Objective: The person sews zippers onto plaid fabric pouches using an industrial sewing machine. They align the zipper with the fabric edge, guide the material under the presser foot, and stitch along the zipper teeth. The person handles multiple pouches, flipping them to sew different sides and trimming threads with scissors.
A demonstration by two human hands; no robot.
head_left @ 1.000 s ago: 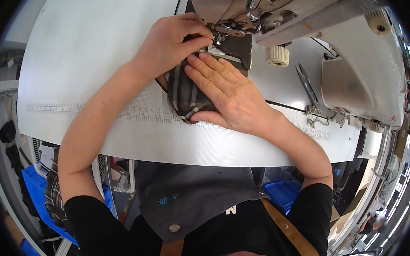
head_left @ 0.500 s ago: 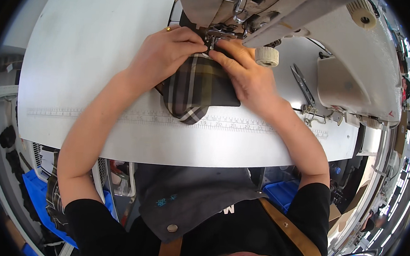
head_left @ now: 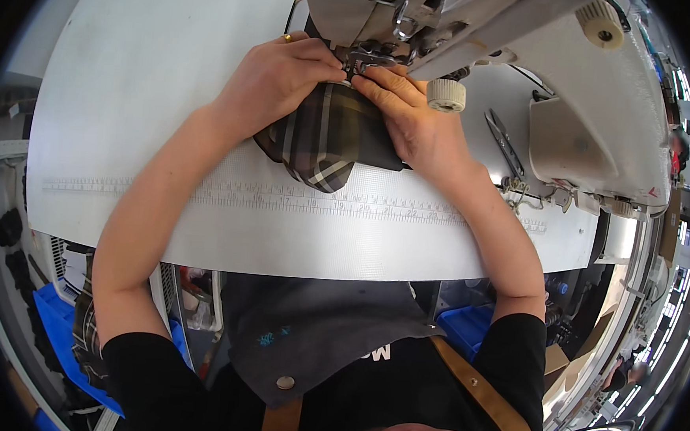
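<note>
A piece of dark plaid fabric with pale and olive stripes lies under the presser foot of a sewing machine. At the left of the foot my left hand pinches the fabric's far edge between thumb and fingers, and a ring shows on one finger. My right hand holds the fabric from the right. Its extended fingers press on the fabric's edge close by the foot. A rounded fabric end hangs loosely toward me. The needle point and the fabric's far edge are mostly hidden by fingers and machine head.
Dark scissors lie right of my right hand, near a bundle of thread. A printed ruler runs along the white table. Below the table's edge are blue bins, and plaid cloth lies at lower left.
The fabric has shifted slightly away from me, and its loose end sits farther from the ruler. Both hands have moved a little with it, staying beside the presser foot.
</note>
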